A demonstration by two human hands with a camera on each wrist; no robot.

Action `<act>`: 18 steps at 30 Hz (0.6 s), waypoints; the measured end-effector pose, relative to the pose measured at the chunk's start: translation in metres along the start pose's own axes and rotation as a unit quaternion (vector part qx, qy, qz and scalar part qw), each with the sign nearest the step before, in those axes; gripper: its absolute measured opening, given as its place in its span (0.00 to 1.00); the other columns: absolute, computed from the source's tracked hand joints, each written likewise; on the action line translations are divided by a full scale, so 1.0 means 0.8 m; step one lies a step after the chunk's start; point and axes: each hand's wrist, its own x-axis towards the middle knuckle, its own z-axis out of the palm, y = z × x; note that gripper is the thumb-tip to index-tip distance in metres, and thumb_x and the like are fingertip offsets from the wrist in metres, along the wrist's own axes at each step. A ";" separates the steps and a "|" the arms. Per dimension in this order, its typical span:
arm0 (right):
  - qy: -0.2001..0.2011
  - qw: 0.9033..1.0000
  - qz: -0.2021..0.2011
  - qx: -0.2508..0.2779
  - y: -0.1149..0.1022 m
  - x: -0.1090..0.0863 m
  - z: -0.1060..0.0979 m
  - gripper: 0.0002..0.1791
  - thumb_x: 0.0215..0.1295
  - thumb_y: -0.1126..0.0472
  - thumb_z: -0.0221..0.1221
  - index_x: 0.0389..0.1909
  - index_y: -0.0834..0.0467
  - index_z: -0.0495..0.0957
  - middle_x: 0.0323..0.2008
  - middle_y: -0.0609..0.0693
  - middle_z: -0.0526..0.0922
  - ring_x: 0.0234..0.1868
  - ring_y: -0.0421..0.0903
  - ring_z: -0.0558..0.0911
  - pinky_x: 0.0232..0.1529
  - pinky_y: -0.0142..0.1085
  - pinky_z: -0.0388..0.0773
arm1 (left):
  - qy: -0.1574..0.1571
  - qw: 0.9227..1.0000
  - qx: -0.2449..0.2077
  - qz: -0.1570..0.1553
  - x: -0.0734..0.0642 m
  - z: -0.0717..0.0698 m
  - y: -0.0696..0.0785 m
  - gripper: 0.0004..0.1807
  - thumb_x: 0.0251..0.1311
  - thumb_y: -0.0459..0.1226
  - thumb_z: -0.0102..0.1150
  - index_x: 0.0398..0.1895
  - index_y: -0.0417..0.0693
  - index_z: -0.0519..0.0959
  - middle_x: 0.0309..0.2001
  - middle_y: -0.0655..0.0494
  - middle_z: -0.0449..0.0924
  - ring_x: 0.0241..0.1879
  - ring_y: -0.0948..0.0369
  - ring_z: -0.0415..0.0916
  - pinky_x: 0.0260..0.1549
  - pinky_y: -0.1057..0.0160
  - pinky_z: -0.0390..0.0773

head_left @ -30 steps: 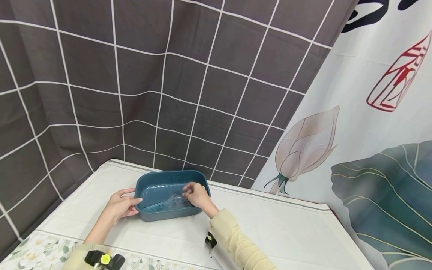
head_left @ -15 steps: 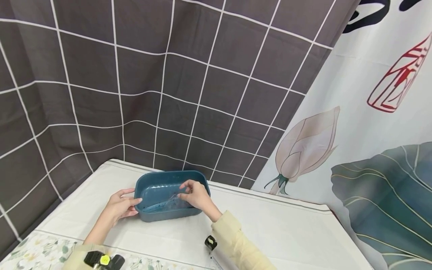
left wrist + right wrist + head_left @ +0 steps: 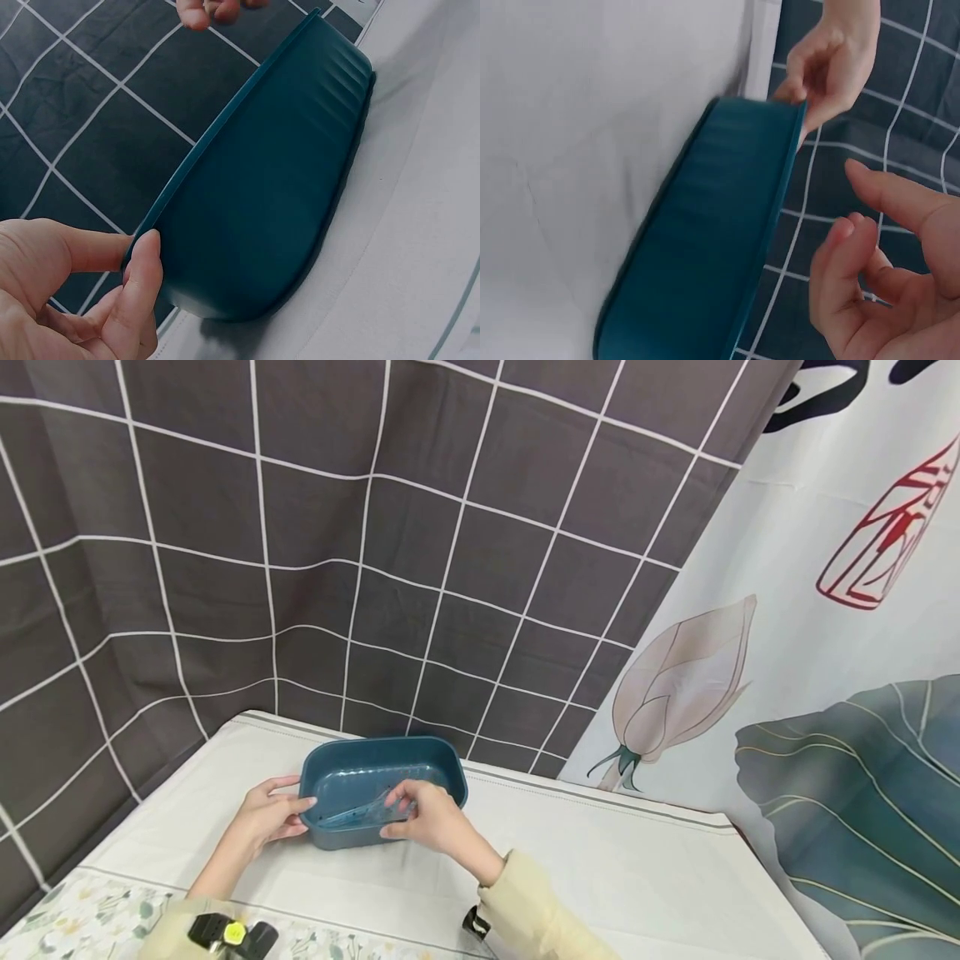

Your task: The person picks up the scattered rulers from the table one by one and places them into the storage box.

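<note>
A teal plastic basin [image 3: 337, 839] stands on the table, rounded and rectangular. My left hand [image 3: 266, 817] pinches its left end, with thumb and fingers on either side of the rim in the left wrist view. Over the basin's front right part is my right hand [image 3: 435, 818], fingers bent, thumb apart from them and nothing between. The right wrist view shows these right fingers [image 3: 844, 240] outside the basin's edge. On the basin floor lies a clear, see-through thing [image 3: 363, 812] with small dark specks, partly behind the right hand; its kind cannot be made out.
A white cloth [image 3: 622, 868] covers the table, with a floral strip [image 3: 97, 902] along the front. Behind hangs a dark grey curtain [image 3: 420, 543] with white grid lines, and a lotus-printed cloth [image 3: 787, 635] at the right. Small black devices [image 3: 232, 935] sit at both wrists.
My right hand has shifted toward the front and left of the basin, its thumb and fingers spreading apart. The left hand stays on the left end of the basin.
</note>
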 end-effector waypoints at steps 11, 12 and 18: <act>-0.096 0.995 0.015 -0.035 -0.020 -0.044 0.016 0.22 0.35 0.62 0.78 0.35 0.54 0.81 0.26 0.44 0.81 0.20 0.28 0.72 0.25 0.20 0.71 | 0.003 1.000 -0.002 0.001 0.001 0.000 0.000 0.39 0.61 0.30 0.58 0.70 0.30 0.48 0.26 0.58 0.74 0.20 0.68 0.73 0.24 0.71 0.84; -0.103 0.994 0.015 -0.038 -0.021 -0.049 0.017 0.23 0.34 0.62 0.79 0.35 0.54 0.81 0.25 0.43 0.81 0.20 0.28 0.72 0.25 0.20 0.71 | 0.002 1.000 -0.002 0.001 0.001 0.000 0.000 0.39 0.61 0.30 0.58 0.70 0.30 0.48 0.26 0.58 0.74 0.20 0.68 0.73 0.24 0.71 0.84; -0.151 0.987 0.029 -0.046 -0.019 -0.070 0.028 0.21 0.34 0.60 0.79 0.32 0.51 0.81 0.21 0.39 0.80 0.20 0.28 0.71 0.32 0.21 0.67 | 0.001 1.000 -0.002 0.002 0.002 0.001 0.001 0.39 0.61 0.30 0.57 0.71 0.30 0.48 0.27 0.58 0.75 0.20 0.68 0.73 0.24 0.71 0.84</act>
